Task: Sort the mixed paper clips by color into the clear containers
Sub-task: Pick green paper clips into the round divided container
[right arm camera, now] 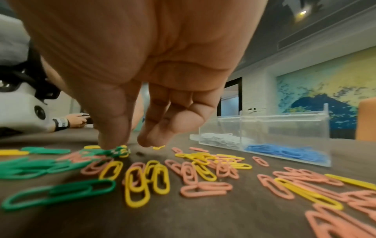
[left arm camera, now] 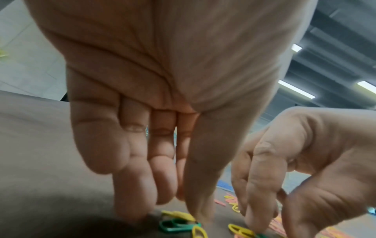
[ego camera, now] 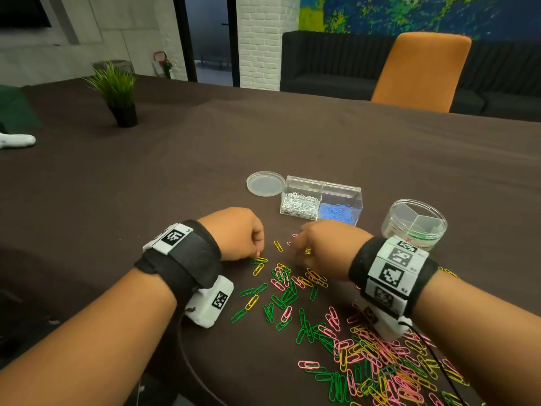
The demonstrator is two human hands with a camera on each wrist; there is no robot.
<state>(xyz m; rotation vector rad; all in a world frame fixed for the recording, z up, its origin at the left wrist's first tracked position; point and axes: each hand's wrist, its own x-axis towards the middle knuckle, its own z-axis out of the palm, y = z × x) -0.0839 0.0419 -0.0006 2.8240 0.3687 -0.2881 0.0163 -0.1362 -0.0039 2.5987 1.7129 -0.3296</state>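
Table (ego camera: 292, 136) dark. Clip pile (ego camera: 366, 356) green, yellow, pink, spreads from near right up to both hands. Box (ego camera: 322, 200) beyond hands: white clips left cell, blue right. Jar (ego camera: 415, 224) right of box. Left hand (ego camera: 237, 232) fingertips down at yellow and green clips; pinch unclear. Right hand (ego camera: 325, 247) curled, fingertips on clips; grip unclear.

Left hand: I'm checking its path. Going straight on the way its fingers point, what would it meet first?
The left hand points down at the table, so it would probably meet the yellow and green paper clips under its fingertips first; contact is unclear.
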